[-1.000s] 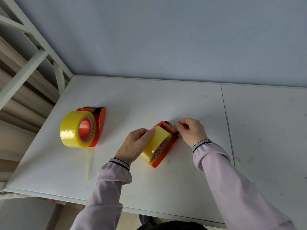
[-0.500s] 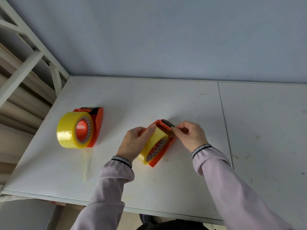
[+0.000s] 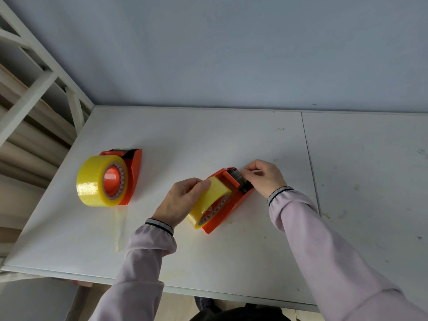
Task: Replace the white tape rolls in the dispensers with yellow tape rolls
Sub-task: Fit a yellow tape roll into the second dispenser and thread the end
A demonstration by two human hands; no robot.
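2 orange dispensers on the white surface (image 3: 208, 140), both loaded with yellow tape.

Dispenser 1 (image 3: 133, 172), left of frame centre: lying on its side, cutter end toward the top of the frame. Yellow roll 1 (image 3: 97, 181) sits on its orange hub, full and thick, hub face visible through the core. Nobody touching it. A loose clear-yellowish strip of tape (image 3: 120, 228) lies flat on the surface just below it, running toward the lower edge.

Dispenser 2 (image 3: 228, 205), frame centre: also on its side, angled so the cutter end points to the upper right. Yellow roll 2 (image 3: 208, 202) is seated in it, thinner than roll 1, core printing partly visible.

My left hand (image 3: 180, 202): curled around the left side of roll 2, thumb laid across the top of the tape band, gripping the roll against the dispenser body.

My right hand (image 3: 264, 177): at the cutter end of dispenser 2, thumb and fingers (image 3: 249, 174) pressed together in a pinch. What's pinched looks like the tape end at the blade, but it's clear and mostly hidden, so can't confirm.

White frame and shelf slats (image 3: 34, 107) at upper left of frame, pale blue wall behind. Seam in the surface runs down the right third.
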